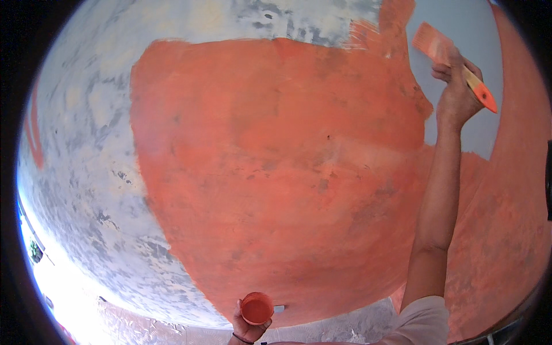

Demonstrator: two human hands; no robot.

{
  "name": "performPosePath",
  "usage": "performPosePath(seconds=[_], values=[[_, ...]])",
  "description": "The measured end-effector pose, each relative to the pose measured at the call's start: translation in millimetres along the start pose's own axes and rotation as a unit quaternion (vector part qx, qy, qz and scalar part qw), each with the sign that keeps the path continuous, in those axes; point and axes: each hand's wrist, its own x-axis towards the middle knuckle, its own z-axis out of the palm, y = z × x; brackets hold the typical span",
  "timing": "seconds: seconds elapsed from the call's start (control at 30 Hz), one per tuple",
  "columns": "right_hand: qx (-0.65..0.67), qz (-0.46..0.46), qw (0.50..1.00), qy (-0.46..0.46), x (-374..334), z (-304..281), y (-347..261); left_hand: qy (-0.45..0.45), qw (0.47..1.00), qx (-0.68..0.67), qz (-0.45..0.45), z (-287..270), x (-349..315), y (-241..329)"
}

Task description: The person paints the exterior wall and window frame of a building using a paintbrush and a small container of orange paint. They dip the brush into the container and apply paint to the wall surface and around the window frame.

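Note:
My right hand (458, 95), arm stretched up, is closed round the handle of a wide flat paintbrush (435, 46). Orange paint coats its bristles, which point up and left across a pale blue-grey patch of the wall (460, 17); whether they touch it I cannot tell. The handle's orange end sticks out below the hand. Low in the view, my left hand (248, 330) grips a small round cup (257, 308) with orange-red paint inside. A dark band circles that wrist.
Orange paint (276, 144) covers the middle of the wall, with brushy edges at the top. Mottled white and grey wall (92, 115) lies to the left and above. A small pale rectangular thing (279, 309) shows beside the cup. Bright daylight fills the lower left.

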Motion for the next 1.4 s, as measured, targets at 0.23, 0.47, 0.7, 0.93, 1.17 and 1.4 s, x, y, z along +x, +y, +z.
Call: performPosePath(seconds=[0.23, 0.47, 0.7, 0.93, 1.17, 1.4], values=[[-0.087, -0.042, 0.964, -0.249, -103, 26, -53, -0.017, 0.999, 0.047, -0.006, 2, 7, 8], [-0.137, 0.087, 0.986, -0.026, -21, -3, -16, -0.016, 0.968, 0.232, 0.096, 1, -1, 5], [-0.259, -0.315, 0.878, -0.250, -77, 57, -53, -0.018, 0.998, -0.027, -0.056, -8, 1, 27], [-0.028, 0.080, 0.990, -0.111, -75, 79, -65, -0.055, 0.997, -0.004, -0.051, -16, 1, 45], [-0.364, -0.083, 0.927, -0.027, -38, 69, -55, -0.049, 0.998, -0.030, -0.017, -13, -22, 80], [-0.372, -0.373, 0.840, -0.128, -119, 210, -71, -0.029, 0.999, 0.000, -0.014, -7, -23, 103]])
